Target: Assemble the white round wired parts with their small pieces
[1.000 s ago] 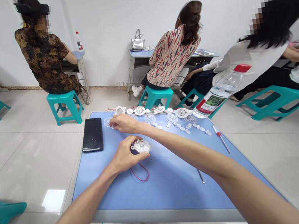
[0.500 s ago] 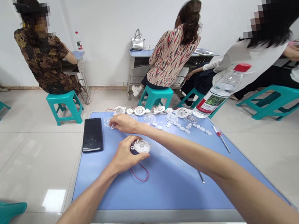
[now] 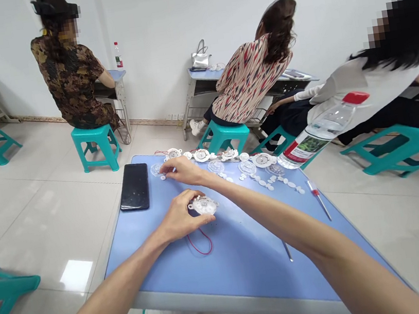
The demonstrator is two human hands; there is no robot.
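My left hand (image 3: 181, 215) is curled around a round white plastic gear housing (image 3: 204, 205) at the middle of the blue table (image 3: 240, 262). A red wire (image 3: 200, 241) loops out from under that hand. My right hand (image 3: 184, 171) reaches across to the far left of the table, its fingertips pinched at a small white part (image 3: 163, 177) beside a clear round cover (image 3: 155, 169). A row of white housings and small white gears (image 3: 248, 168) lies along the far edge.
A black phone (image 3: 134, 187) lies at the table's far left. A clear water bottle (image 3: 320, 130) with a red cap stands at the far right, with a red-handled screwdriver (image 3: 319, 199) and a thin metal tool (image 3: 287, 250) nearer. Three people sit on teal stools (image 3: 95, 144) behind.
The view has shifted slightly, so everything sits a little lower and to the right in the frame. Both hands stay where they were on the table.
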